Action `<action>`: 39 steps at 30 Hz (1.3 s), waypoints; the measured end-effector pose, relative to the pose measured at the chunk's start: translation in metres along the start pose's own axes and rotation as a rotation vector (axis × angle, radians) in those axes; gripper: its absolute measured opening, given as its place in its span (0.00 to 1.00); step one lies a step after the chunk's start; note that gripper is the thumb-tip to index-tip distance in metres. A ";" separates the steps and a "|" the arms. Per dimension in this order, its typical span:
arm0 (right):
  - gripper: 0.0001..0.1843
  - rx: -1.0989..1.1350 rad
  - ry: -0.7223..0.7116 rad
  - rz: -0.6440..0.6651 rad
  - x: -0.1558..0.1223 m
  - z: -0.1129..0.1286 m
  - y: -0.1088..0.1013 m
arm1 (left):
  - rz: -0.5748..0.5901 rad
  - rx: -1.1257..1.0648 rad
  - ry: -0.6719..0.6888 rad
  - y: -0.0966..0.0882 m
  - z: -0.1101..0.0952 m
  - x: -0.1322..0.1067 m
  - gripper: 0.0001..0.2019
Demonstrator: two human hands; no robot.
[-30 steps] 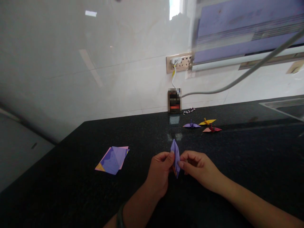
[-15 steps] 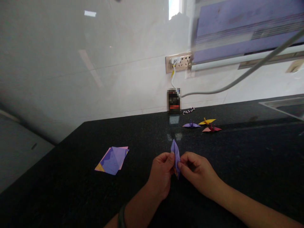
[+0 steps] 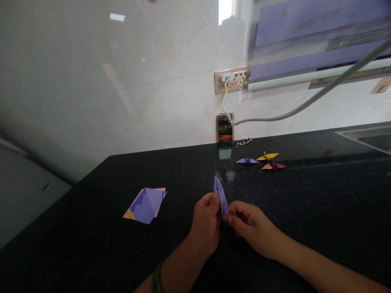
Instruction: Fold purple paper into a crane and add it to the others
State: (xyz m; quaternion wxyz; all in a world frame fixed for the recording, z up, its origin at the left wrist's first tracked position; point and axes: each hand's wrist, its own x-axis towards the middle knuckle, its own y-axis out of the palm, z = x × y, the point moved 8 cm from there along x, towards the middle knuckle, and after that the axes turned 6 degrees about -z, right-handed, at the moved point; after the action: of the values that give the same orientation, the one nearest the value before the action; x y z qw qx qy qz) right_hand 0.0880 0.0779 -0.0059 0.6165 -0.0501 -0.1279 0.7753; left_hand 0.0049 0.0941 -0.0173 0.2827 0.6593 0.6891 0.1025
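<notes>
A narrow piece of folded purple origami paper [image 3: 220, 195] stands upright between my hands, its pointed tip leaning away to the left. My left hand [image 3: 207, 217] is closed on its left side, thumb pressed along the paper. At the lower right edge, my right hand [image 3: 255, 228] pinches the paper between thumb and fingers near the bottom end. A bit of yellow shows at that lower end. Part of the paper is hidden behind my left fingers.
Creased purple and pink paper sheets [image 3: 146, 205] lie on the black countertop [image 3: 91, 244] to the left. Purple [image 3: 247, 161], yellow [image 3: 268, 156] and red-pink [image 3: 274, 166] paper cranes sit at the back right. Behind them are a patterned strip [image 3: 243, 143] and a blurred-out device [image 3: 225, 129] with cables.
The folded paper has tilted, its tip swinging left. My right hand has slid down along its edge toward the bottom end. My left hand keeps its hold.
</notes>
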 end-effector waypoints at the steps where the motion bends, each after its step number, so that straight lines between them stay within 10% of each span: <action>1: 0.06 0.012 0.007 0.018 0.000 0.000 0.001 | -0.003 0.014 0.012 0.000 -0.001 0.000 0.13; 26: 0.08 -0.274 -0.142 -0.072 -0.002 0.013 0.001 | -0.010 -0.022 -0.001 0.001 0.006 -0.003 0.13; 39: 0.11 -0.065 0.010 -0.060 0.001 0.007 -0.006 | 0.015 0.012 -0.003 0.002 0.003 -0.004 0.11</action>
State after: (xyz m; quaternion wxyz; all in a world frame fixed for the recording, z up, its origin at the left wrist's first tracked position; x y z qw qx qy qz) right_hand 0.0919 0.0794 0.0025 0.6383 -0.0701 -0.1516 0.7515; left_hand 0.0081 0.0902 -0.0175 0.2790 0.6664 0.6842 0.0993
